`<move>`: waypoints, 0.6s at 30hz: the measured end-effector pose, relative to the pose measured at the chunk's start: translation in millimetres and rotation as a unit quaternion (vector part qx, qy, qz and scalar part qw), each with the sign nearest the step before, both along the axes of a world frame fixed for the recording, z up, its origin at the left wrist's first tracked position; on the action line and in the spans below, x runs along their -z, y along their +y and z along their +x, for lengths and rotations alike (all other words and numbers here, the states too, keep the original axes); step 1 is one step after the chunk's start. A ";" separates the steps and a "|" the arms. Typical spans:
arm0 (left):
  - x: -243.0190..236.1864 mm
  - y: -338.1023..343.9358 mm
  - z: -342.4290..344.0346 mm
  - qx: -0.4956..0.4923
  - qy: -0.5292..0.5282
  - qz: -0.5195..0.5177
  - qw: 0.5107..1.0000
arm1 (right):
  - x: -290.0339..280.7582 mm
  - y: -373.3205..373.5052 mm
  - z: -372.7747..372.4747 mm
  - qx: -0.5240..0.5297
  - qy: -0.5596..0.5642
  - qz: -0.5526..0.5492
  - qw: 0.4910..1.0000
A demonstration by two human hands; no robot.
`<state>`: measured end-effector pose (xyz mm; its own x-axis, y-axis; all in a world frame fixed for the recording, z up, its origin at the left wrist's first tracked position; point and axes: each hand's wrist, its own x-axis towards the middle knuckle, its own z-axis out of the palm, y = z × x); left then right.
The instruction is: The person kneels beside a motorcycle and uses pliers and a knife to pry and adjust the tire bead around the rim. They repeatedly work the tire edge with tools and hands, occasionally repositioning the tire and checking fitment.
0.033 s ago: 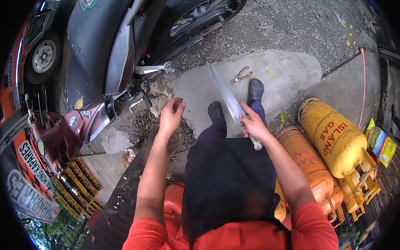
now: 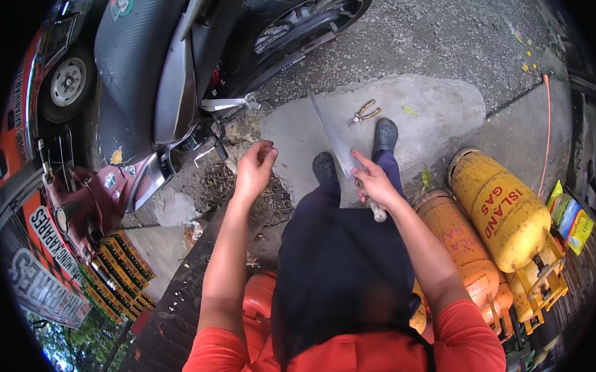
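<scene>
My right hand [image 2: 375, 182] is wrapped round the pale handle of a large knife [image 2: 334, 137]. The index finger lies along the base of the long, broad blade, which points away from me and to the left, above the ground. To its left my left hand [image 2: 255, 169] hangs in the air with loosely curled fingers. A small gap shows between thumb and fingers, and nothing is visible in them. On the concrete beyond my feet lie pliers [image 2: 358, 117] with yellowish handles, spread apart and touched by neither hand.
A motorcycle [image 2: 176, 92] stands close on the left. Yellow [image 2: 499, 202] and orange [image 2: 444, 230] gas cylinders lie to the right of my right arm. My feet in dark clogs [image 2: 386, 134] rest on the concrete patch [image 2: 433, 106]. An orange cord [image 2: 547, 131] runs at far right.
The whole view has shifted slightly. The knife blade looks a little narrower, as if turned slightly in my right hand. My left hand keeps nearly the same pose.
</scene>
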<state>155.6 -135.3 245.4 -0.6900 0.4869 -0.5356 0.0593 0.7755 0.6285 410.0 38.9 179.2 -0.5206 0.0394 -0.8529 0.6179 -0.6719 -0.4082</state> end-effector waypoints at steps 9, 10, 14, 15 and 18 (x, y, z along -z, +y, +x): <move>99.5 181.8 -158.4 0.200 0.250 0.000 0.947 | 107.9 27.9 -103.1 0.061 0.099 -0.095 0.989; 108.9 192.1 -172.0 0.239 0.291 -0.028 0.926 | 118.8 25.3 -108.2 0.059 0.111 -0.093 0.988; 147.8 219.5 -193.9 0.359 0.372 -0.064 0.853 | 143.8 19.0 -109.9 0.026 0.112 -0.088 0.990; 158.4 219.9 -204.5 0.379 0.386 -0.069 0.838 | 149.5 14.0 -110.9 0.016 0.109 -0.089 0.990; 172.2 227.5 -222.2 0.427 0.378 -0.138 0.810 | 177.6 2.8 -117.2 0.046 0.150 -0.084 0.984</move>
<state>-66.5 92.2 73.2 -0.3471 0.8930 -0.2866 0.9348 0.3541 -0.0286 292.9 41.7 1.6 -0.7501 -0.0298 -0.6606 0.4200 -0.7931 -0.4411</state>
